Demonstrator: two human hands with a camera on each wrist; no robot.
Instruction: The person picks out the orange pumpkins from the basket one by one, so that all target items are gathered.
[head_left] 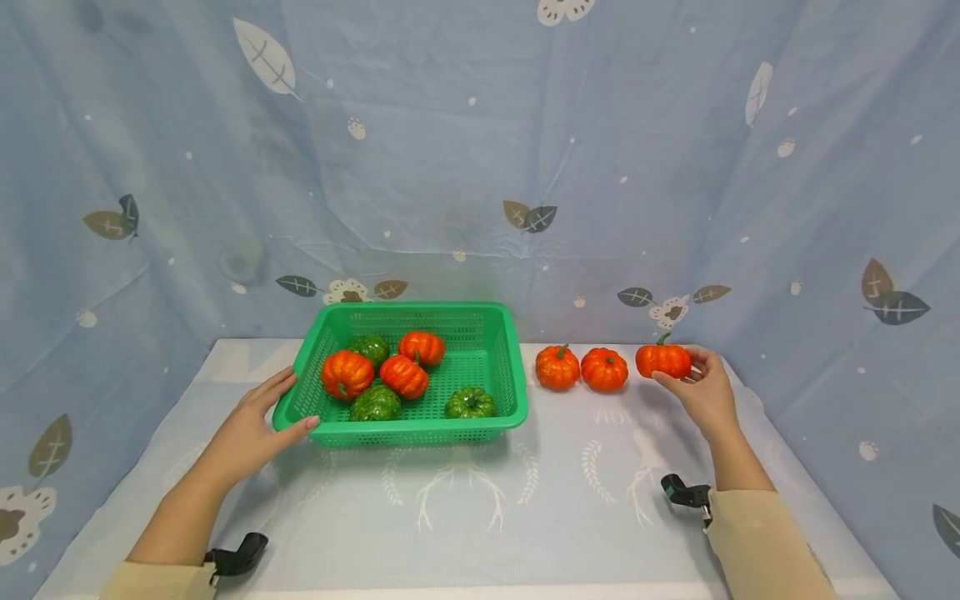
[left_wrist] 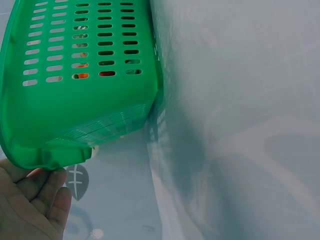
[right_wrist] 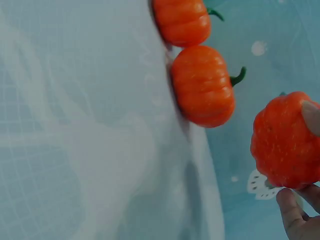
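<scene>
Pumpkin [head_left: 663,362], squat, ribbed, in fingers [right_wrist: 288,204]

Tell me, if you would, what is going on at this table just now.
A person is holding a small orange pumpkin in the right hand, seemingly lifted off the table. The left hand rests against the left end of a green basket. Three orange pumpkins and three green pumpkins are inside it. Two more orange ones sit on the table between the basket and the right hand.
</scene>
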